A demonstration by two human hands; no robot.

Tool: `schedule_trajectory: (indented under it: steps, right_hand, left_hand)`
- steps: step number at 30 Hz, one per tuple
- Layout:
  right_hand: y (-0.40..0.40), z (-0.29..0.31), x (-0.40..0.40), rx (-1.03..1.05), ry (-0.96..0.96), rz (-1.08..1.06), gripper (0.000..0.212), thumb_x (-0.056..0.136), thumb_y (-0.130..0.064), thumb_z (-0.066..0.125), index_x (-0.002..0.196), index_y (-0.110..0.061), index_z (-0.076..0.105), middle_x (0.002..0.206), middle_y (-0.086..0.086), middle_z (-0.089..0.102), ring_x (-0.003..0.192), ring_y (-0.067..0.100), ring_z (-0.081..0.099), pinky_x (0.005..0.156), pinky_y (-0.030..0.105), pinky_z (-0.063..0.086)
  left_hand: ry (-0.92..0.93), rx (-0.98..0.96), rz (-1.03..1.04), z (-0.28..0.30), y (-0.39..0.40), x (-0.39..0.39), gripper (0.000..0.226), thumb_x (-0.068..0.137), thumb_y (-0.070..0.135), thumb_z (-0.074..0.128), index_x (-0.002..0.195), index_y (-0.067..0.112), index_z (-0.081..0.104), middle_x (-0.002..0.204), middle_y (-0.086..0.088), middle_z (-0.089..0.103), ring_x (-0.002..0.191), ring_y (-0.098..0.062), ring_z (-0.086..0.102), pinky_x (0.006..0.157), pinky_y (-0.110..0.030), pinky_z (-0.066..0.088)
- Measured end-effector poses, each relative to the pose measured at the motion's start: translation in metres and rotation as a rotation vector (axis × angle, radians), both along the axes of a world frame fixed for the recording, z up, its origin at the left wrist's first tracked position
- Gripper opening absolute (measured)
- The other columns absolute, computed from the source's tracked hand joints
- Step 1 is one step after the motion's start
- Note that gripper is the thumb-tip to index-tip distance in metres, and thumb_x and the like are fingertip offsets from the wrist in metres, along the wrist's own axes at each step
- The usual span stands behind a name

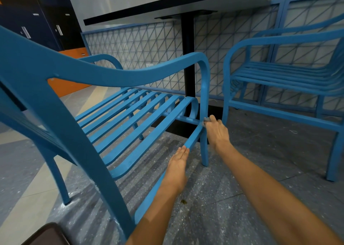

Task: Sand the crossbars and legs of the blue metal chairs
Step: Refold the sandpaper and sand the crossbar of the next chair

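Note:
A blue metal chair (134, 73) with a slatted seat fills the left and middle of the view. Its low side crossbar (193, 138) runs from the rear leg to the front leg (204, 148). My left hand (177, 166) lies on this crossbar with straight fingers pointing along it. My right hand (216, 131) pinches a small grey piece of sandpaper (206, 119) against the front leg, where the crossbar and the front rail meet. A second blue chair (279, 88) stands to the right, facing the first.
A black table post (188, 58) and its base stand between the chairs, under a dark-edged tabletop (167, 4). A blue mesh fence (149, 45) runs behind. The speckled grey floor (251, 161) carries pale dust. A dark object (46, 235) sits at the bottom left.

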State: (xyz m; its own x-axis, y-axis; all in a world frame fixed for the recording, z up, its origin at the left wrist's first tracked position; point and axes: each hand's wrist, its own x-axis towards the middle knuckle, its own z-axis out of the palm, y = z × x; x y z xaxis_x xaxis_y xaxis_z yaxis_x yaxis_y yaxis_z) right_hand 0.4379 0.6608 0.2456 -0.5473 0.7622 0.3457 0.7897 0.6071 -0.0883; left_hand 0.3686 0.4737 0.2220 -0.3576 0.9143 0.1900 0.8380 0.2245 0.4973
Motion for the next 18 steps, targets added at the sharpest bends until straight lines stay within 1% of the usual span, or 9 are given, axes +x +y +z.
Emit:
schedule_trajectory:
  steps: [3,6,8,11,13,16,18]
  right_hand:
    - [-0.001,0.004,-0.003,0.025,0.001,0.04,0.049,0.09,0.002,0.056,0.137,-0.012,0.045,0.124,0.006,0.042,0.104,0.026,0.052,0.079,0.034,0.055]
    - [0.0,-0.005,-0.002,-0.014,-0.027,0.103,0.053,0.093,0.003,0.05,0.142,-0.014,0.04,0.126,0.006,0.041,0.106,0.026,0.051,0.084,0.036,0.054]
    - [0.001,-0.01,0.0,-0.029,-0.012,0.095,0.058,0.092,0.004,0.049,0.145,-0.015,0.036,0.129,0.006,0.04,0.106,0.026,0.051,0.086,0.037,0.053]
    - [0.001,-0.012,0.001,0.004,-0.014,0.073,0.057,0.093,0.003,0.05,0.145,-0.014,0.035,0.127,0.007,0.042,0.104,0.026,0.052,0.084,0.035,0.053]
    - [0.002,-0.013,0.0,0.015,-0.034,0.034,0.054,0.092,0.002,0.052,0.142,-0.011,0.037,0.125,0.007,0.043,0.102,0.025,0.053,0.081,0.033,0.053]
    - [0.003,-0.017,0.008,-0.047,-0.02,-0.055,0.045,0.089,0.006,0.055,0.132,-0.007,0.048,0.122,0.008,0.046,0.103,0.027,0.054,0.077,0.034,0.054]
    - [0.005,-0.021,0.016,-0.066,0.008,-0.066,0.05,0.086,0.008,0.058,0.132,-0.008,0.047,0.123,0.008,0.047,0.103,0.028,0.054,0.076,0.035,0.054]
  left_hand:
    - [-0.002,0.001,-0.001,0.0,0.001,-0.001,0.088,0.083,-0.026,0.04,0.154,0.016,0.011,0.163,0.003,0.005,0.149,-0.009,0.001,0.119,-0.021,-0.001]
    - [-0.006,-0.005,-0.006,-0.001,0.001,-0.001,0.088,0.083,-0.025,0.043,0.154,0.016,0.012,0.163,0.003,0.006,0.149,-0.009,0.001,0.117,-0.02,-0.002]
    - [-0.006,0.002,-0.006,-0.002,0.002,-0.002,0.087,0.083,-0.024,0.043,0.154,0.017,0.012,0.163,0.003,0.006,0.149,-0.009,0.002,0.117,-0.019,-0.002]
    - [-0.009,0.001,-0.006,-0.003,0.001,-0.002,0.087,0.083,-0.024,0.043,0.154,0.017,0.012,0.163,0.004,0.006,0.149,-0.008,0.002,0.119,-0.021,-0.001]
    - [-0.009,0.0,-0.004,-0.002,0.0,-0.002,0.087,0.084,-0.023,0.043,0.154,0.017,0.012,0.162,0.003,0.006,0.149,-0.008,0.002,0.12,-0.022,0.0]
    - [-0.006,0.009,-0.001,-0.002,0.001,-0.002,0.087,0.084,-0.024,0.043,0.154,0.017,0.012,0.162,0.003,0.007,0.149,-0.009,0.002,0.121,-0.024,0.001]
    - [-0.003,0.0,0.001,-0.002,0.001,-0.001,0.088,0.083,-0.024,0.043,0.154,0.017,0.011,0.162,0.003,0.006,0.149,-0.009,0.002,0.121,-0.025,0.001]
